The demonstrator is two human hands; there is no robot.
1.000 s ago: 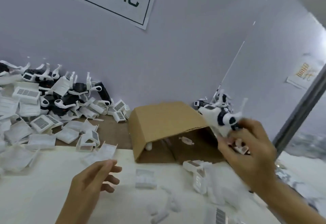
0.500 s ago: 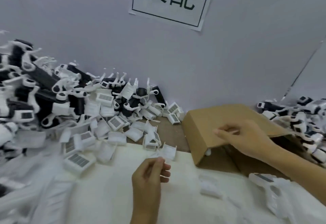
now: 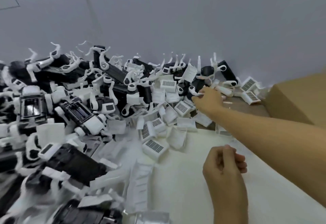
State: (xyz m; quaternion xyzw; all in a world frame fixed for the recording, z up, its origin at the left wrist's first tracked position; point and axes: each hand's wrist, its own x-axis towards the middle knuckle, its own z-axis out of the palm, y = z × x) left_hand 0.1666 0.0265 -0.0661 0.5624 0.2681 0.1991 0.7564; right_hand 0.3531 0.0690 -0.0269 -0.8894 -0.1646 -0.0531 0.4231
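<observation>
Your right hand (image 3: 207,98) has left the box (image 3: 299,96) and swung left to the pile (image 3: 105,91). It now reaches far forward, with its fingertips on a black-and-white part (image 3: 198,84) at the pile's near right edge. You cannot tell yet whether that grip has closed. The part lies just ahead and left of those fingertips, half buried, so its long axis is hard to read. Your left hand (image 3: 225,163) hangs back over the table (image 3: 185,197), well apart from the part. Its fingers are curled, and you cannot tell whether they hold anything. The right hand is clearly nearer.
</observation>
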